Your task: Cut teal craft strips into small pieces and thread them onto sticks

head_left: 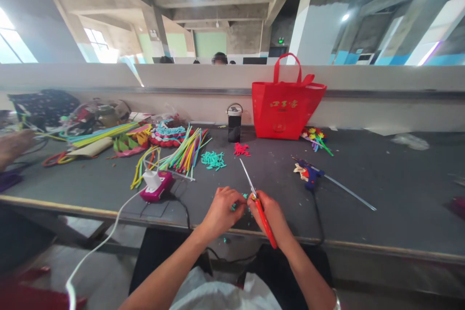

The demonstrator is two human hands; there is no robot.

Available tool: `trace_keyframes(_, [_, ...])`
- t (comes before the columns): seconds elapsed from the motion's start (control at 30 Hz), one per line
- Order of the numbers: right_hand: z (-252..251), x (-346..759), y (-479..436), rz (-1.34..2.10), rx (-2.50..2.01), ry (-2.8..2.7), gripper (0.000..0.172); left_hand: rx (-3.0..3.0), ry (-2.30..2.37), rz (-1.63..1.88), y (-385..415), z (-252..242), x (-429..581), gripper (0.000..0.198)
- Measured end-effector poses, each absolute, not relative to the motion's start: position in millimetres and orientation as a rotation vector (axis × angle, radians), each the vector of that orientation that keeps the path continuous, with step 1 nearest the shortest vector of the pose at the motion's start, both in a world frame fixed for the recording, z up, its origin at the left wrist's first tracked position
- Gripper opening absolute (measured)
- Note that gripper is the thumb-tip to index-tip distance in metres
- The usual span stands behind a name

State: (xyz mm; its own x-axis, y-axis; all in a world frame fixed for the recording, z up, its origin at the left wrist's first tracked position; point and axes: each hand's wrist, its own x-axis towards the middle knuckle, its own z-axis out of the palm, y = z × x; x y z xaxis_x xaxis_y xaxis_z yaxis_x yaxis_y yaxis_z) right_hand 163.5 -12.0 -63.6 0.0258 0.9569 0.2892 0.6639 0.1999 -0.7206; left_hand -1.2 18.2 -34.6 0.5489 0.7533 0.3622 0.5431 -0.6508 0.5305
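Observation:
My right hand grips red-handled scissors, their thin blades pointing up and away over the dark table. My left hand is closed in a pinch on a small teal piece right beside the scissors. Both hands hover at the table's near edge. Tiny teal scraps lie on the table around them. Further back sit a pile of teal cut pieces and a smaller pile of red cut pieces.
A bundle of colourful pipe cleaners lies left of centre, with a pink-and-white charger block and its white cable. A blue glue gun lies to the right. At the back stand a red tote bag and a black bottle. Another person's hand shows far left.

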Motion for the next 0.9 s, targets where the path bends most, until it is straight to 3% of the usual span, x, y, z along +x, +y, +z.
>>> trace_keyframes(0.2, [-59.4,167.5,-27.5,0.410,-1.568,-1.569,0.028,1.688,1.114,1.063,19.3,-36.8,-7.1,0.012])
trace_keyframes(0.37, [-52.7,150.1,-58.6,0.319,-1.749,-1.645,0.028,0.995,0.835,1.148,9.7,-26.7,-3.1,0.017])
trace_keyframes(0.6, [-57.5,132.8,-71.3,0.172,-1.800,-1.727,0.024,0.830,0.689,1.121,-13.4,-10.2,5.1,0.014])
trace_keyframes(0.9, [-58.7,128.2,-73.6,0.227,-1.760,-1.731,0.021,0.748,0.646,1.063,-24.7,-4.6,12.2,0.015])
